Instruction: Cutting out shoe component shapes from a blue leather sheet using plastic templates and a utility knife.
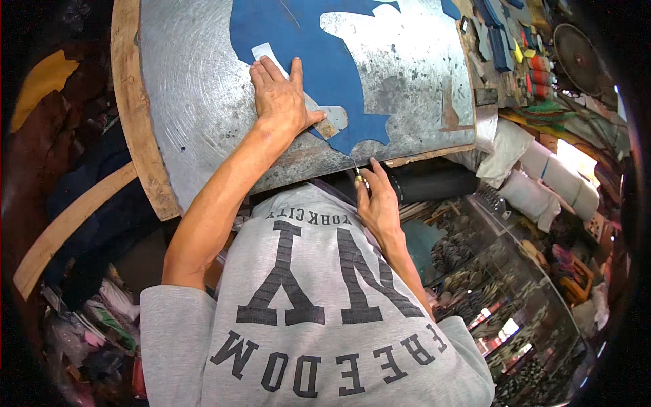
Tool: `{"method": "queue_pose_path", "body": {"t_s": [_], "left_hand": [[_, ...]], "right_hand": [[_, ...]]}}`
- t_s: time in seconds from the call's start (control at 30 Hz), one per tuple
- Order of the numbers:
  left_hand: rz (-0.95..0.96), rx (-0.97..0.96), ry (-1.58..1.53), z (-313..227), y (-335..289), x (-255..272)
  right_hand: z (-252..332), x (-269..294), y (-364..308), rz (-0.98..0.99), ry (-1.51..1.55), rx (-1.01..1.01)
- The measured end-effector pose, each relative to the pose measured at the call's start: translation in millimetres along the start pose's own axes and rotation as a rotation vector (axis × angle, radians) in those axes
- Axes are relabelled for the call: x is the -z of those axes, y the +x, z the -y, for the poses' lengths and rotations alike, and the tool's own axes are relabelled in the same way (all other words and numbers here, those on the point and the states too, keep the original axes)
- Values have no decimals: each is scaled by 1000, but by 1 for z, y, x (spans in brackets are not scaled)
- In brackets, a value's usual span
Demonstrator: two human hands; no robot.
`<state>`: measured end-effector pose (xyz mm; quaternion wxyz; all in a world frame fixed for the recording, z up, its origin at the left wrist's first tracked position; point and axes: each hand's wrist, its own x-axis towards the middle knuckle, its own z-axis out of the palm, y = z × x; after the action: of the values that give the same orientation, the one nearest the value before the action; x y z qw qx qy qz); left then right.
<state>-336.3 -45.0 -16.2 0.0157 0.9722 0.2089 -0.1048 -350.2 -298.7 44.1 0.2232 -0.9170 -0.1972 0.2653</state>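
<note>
A blue sheet (291, 27), leather-like with an irregular cut outline, lies flat on the metal-topped table (190, 74). My left hand (279, 95) is open, fingers spread, pressing a pale, worn template (332, 121) onto the sheet. The template runs slantwise under the palm, so its middle is hidden. At the table's near edge, my right hand (381, 203) is closed on a thin-pointed hand tool (358, 175) with a brass-coloured collar. Its slim tip reaches close to the sheet's lower corner; whether they touch, I cannot tell. Fingers cover most of the handle.
A wooden border (129, 102) edges the table on the left. Wrapped white rolls (532, 197) and a dark roll (437, 184) lie to the right. Thread spools (540, 78) and blue pieces sit at the far right. A glass-topped case (515, 285) stands at lower right.
</note>
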Motion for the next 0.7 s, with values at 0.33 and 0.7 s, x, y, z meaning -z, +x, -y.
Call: {"method": "queue_pose_path", "body": {"t_s": [0.33,0.7], "left_hand": [[-111,156,-292,-23,-43,1],[-140,354,-371,-40,-62,-26]], "right_hand": [[9,60,107,407,-264,665],[14,39,185,605,-305,1382]]}}
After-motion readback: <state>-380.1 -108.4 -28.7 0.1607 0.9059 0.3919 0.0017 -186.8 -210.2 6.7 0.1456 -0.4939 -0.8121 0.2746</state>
